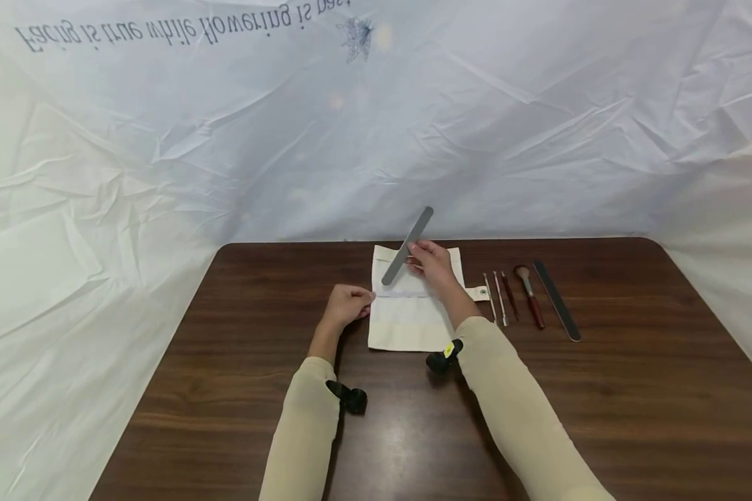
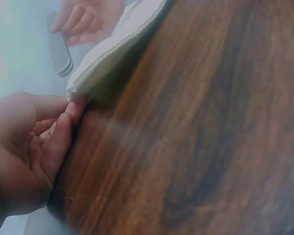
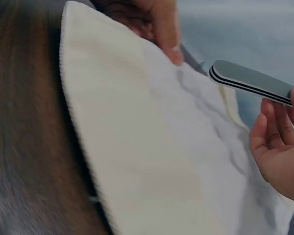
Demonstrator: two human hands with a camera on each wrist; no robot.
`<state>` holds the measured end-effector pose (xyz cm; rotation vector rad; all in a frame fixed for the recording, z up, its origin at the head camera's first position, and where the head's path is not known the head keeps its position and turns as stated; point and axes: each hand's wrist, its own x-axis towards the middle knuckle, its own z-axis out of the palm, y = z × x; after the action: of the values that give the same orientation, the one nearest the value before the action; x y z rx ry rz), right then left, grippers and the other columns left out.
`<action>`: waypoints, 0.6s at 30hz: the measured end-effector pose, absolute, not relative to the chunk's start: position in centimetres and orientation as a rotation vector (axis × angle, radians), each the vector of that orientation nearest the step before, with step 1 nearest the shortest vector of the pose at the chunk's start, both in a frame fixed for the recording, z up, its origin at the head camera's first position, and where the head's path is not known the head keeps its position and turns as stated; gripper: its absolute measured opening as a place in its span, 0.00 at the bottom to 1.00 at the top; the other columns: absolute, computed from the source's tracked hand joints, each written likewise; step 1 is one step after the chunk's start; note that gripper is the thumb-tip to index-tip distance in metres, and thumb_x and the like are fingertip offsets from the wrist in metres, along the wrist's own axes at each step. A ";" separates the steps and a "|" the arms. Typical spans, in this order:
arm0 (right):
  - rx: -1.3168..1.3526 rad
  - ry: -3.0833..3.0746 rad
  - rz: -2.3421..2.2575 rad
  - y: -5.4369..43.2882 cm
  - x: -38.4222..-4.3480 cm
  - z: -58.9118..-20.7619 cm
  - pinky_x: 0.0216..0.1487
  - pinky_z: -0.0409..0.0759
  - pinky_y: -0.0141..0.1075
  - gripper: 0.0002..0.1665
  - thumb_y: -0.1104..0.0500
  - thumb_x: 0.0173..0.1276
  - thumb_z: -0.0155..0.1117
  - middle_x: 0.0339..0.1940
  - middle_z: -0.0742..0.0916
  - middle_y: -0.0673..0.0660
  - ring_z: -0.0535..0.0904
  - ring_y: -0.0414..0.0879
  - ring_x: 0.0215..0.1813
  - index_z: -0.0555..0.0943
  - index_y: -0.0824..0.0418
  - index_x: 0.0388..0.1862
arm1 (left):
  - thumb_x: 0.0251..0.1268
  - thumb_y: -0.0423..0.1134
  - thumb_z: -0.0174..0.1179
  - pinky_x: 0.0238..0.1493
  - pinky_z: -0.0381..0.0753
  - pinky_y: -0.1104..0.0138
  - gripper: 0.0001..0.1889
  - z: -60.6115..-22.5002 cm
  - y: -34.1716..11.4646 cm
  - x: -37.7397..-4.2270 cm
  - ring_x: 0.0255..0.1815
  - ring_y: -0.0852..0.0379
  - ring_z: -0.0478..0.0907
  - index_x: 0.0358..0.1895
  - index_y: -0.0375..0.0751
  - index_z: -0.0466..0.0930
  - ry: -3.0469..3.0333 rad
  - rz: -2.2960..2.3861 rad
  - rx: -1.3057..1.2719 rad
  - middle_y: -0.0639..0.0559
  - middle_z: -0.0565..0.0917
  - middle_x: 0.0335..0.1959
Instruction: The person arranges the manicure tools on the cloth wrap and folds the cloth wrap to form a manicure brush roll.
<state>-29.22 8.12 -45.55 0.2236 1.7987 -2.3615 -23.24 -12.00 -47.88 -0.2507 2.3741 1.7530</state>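
A grey nail file [image 1: 407, 245] with dark and white layered edges is pinched between the thumb and fingers of my right hand [image 1: 434, 264]. It is held at a slant above an unfolded cream cloth pouch [image 1: 407, 327], which lies on the table. At the pouch's left edge, my left hand [image 1: 348, 305] pinches the cloth between thumb and finger. In the left wrist view, the stitched pouch edge [image 2: 108, 58] rises slightly off the wood by those fingers. The right wrist view shows the file's rounded end [image 3: 225, 71] over the pouch's white inner cloth.
To the pouch's right, a snap tab [image 1: 478, 293] sticks out. Beyond it lie two slim metal tools [image 1: 500, 299], a thin brown stick [image 1: 510, 296], a brush [image 1: 531, 299] and a dark nail file [image 1: 558, 301]. White sheeting [image 1: 376, 153] hangs behind the brown table [image 1: 238, 334].
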 end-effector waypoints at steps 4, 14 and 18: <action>0.320 1.707 -2.423 7.5 -29.2 -46.1 0.36 0.81 0.25 0.07 0.59 0.77 0.61 0.26 0.86 0.43 0.83 0.35 0.30 0.80 0.58 0.50 | 0.68 0.31 0.65 0.29 0.80 0.75 0.10 -47.8 -11.9 -23.1 0.22 0.66 0.76 0.42 0.25 0.88 2.391 1.761 -0.230 0.52 0.84 0.25; 0.391 1.778 -2.418 7.2 -29.3 -46.6 0.32 0.81 0.23 0.21 0.61 0.75 0.63 0.25 0.86 0.44 0.82 0.35 0.28 0.78 0.70 0.62 | 0.68 0.32 0.65 0.29 0.79 0.75 0.09 -47.7 -11.7 -22.9 0.22 0.66 0.76 0.42 0.26 0.88 2.404 1.761 -0.239 0.54 0.83 0.24; 0.406 1.825 -2.375 7.0 -29.4 -46.6 0.32 0.81 0.22 0.23 0.62 0.74 0.64 0.24 0.85 0.43 0.82 0.35 0.28 0.78 0.71 0.64 | 0.68 0.31 0.65 0.29 0.80 0.75 0.09 -47.6 -11.7 -22.9 0.22 0.66 0.76 0.42 0.26 0.88 2.380 1.776 -0.256 0.54 0.83 0.24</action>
<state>-29.39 7.02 -46.61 0.4059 1.8253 -2.3749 -22.92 -11.70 -47.63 -0.2559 2.3802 1.7764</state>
